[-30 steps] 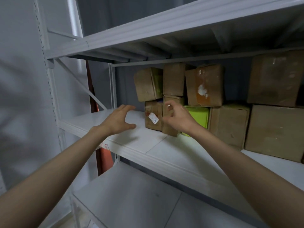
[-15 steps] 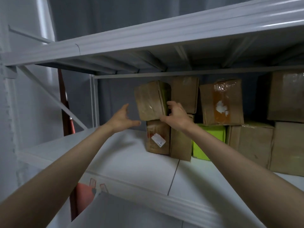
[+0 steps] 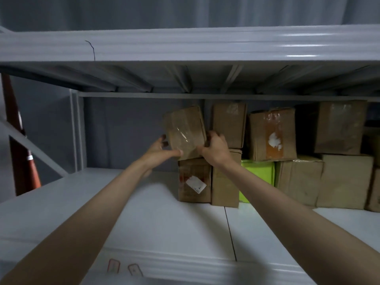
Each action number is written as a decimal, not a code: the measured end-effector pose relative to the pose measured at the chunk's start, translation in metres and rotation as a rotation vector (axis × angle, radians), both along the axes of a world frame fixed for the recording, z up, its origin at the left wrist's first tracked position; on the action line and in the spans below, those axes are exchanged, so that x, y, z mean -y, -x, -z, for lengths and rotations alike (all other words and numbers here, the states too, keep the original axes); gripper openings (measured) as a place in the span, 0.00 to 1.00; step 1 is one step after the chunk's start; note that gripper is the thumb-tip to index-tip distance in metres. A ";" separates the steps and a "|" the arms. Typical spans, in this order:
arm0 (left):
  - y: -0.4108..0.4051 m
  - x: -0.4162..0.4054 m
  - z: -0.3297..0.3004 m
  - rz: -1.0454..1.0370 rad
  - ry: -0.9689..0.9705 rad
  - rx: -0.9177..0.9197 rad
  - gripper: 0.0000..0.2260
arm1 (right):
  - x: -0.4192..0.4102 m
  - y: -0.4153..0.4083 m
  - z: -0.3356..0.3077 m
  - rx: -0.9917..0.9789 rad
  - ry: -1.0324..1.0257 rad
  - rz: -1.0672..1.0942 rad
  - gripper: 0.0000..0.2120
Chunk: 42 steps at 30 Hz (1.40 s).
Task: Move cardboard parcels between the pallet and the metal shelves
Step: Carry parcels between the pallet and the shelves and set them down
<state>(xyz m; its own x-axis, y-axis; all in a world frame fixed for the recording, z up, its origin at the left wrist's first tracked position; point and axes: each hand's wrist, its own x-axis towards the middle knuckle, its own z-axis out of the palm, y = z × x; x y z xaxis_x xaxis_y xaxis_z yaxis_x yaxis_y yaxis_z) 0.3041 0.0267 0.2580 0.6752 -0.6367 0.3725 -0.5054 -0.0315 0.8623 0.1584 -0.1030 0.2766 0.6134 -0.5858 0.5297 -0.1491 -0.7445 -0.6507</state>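
Nothing in front of me can be read. The white label [image 3: 195, 184] on the lower parcel [image 3: 194, 179], at about five o'clock from my left hand [image 3: 159, 150], carries dark print too small and blurred to make out. The torn white sticker [image 3: 274, 141] on the orange-taped parcel [image 3: 272, 134], at three o'clock from my right hand [image 3: 216, 148], shows no lettering.

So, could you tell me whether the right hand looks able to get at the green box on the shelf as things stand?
Probably yes. The right hand is busy gripping the tilted top parcel, but the green box sits just below it with its front face uncovered. A parcel stacked on top may hinder pulling it out.
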 end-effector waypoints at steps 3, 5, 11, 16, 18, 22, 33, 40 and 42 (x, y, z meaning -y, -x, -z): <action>0.001 0.011 0.004 0.071 0.047 0.023 0.41 | -0.007 0.000 -0.001 -0.015 -0.009 0.012 0.31; 0.002 0.017 0.007 0.074 0.082 0.036 0.37 | -0.011 0.002 -0.001 -0.016 -0.018 0.019 0.29; 0.007 0.009 0.011 0.052 0.152 0.077 0.38 | -0.023 0.009 0.002 0.035 -0.019 0.003 0.32; 0.015 -0.006 0.017 0.039 0.221 0.092 0.35 | -0.034 0.008 0.011 0.112 -0.033 -0.034 0.33; 0.016 -0.012 0.020 0.048 0.240 0.100 0.36 | -0.038 0.008 0.016 0.141 -0.037 -0.045 0.34; 0.021 -0.020 0.026 0.081 0.281 0.113 0.36 | -0.048 0.010 0.026 0.217 -0.068 -0.059 0.33; 0.088 -0.061 0.051 0.004 0.421 0.280 0.38 | -0.084 0.046 0.041 0.380 -0.212 -0.247 0.52; 0.170 -0.084 0.066 -0.069 0.372 0.452 0.42 | -0.098 0.114 0.047 0.401 -0.258 -0.310 0.61; 0.200 -0.081 0.071 -0.078 0.372 0.468 0.42 | -0.096 0.144 0.052 0.396 -0.263 -0.287 0.62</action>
<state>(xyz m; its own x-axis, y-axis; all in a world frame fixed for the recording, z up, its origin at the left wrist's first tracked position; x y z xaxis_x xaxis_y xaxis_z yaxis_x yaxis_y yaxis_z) 0.1045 0.1080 0.1873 0.4249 -0.3619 0.8298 -0.8425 0.1772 0.5087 0.0149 -0.0068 0.2243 0.5518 -0.5683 0.6104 0.3296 -0.5237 -0.7856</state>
